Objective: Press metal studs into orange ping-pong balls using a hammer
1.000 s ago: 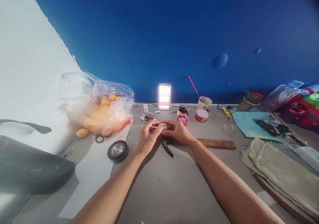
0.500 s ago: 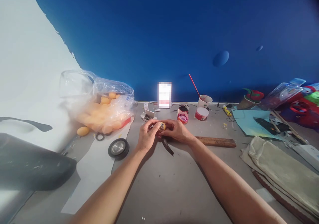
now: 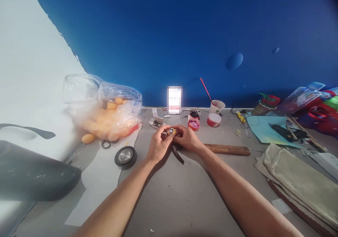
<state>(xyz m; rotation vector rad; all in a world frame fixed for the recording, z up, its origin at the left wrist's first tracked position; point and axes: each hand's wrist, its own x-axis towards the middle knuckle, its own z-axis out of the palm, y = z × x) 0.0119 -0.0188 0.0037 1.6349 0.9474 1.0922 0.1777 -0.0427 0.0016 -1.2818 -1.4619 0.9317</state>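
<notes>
A small yellow ball with a shiny metallic patch (image 3: pixel 170 131) is held between my two hands above the middle of the table. My left hand (image 3: pixel 158 143) pinches it from the left with thumb and fingers. From the right, my right hand (image 3: pixel 187 138) grips its other side with bent fingertips. Below the hands lies a dark curved piece (image 3: pixel 178 155). A flat wooden stick (image 3: pixel 228 149) extends to the right from under my right wrist. Just behind my left hand is a small open box (image 3: pixel 157 123) of tiny dark metallic bits.
On the left are a clear bag of orange balls (image 3: pixel 101 119), a black-rimmed disc (image 3: pixel 125 156) and a grey rounded object (image 3: pixel 34 172). Behind stand a lit screen (image 3: pixel 174 100), a red jar (image 3: pixel 194 121) and a cup with a red stick (image 3: pixel 217 107). Folded cloth (image 3: pixel 301 180) lies right.
The ball has turned between my fingers, so its metallic patch shows more from above. Both hands have shifted only slightly.
</notes>
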